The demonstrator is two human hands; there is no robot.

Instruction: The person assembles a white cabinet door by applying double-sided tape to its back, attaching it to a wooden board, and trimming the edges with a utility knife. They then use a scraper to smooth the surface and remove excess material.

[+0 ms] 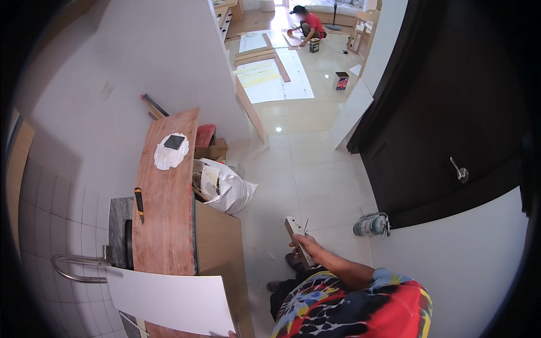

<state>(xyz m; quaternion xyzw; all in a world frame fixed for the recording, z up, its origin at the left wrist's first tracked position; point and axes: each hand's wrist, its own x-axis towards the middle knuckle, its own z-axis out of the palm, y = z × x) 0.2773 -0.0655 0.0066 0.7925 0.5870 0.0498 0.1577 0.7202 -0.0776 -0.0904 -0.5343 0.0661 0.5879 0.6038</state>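
My right hand (307,245) is closed around a pale narrow bar with dark holes along its face (293,227), held out over the floor in front of my legs. Thin dark prongs stick out beside the fingers; what they belong to cannot be made out. At the bottom edge, a sliver of my left hand (231,334) shows at the near right corner of a white panel (169,298); its grip is hidden. The panel lies across a reddish plywood board (163,225) on the counter. On that board are a yellow-and-black utility knife (139,205) and a dark square pad (174,142) on a white patch.
A curved faucet (76,268) stands left of the panel. Beyond the counter sits a stuffed white sack (228,188). A fire extinguisher (372,225) stands by the dark door (439,141). Farther off, a person in red (311,25) crouches beside white sheets (262,90), wood strips and cans.
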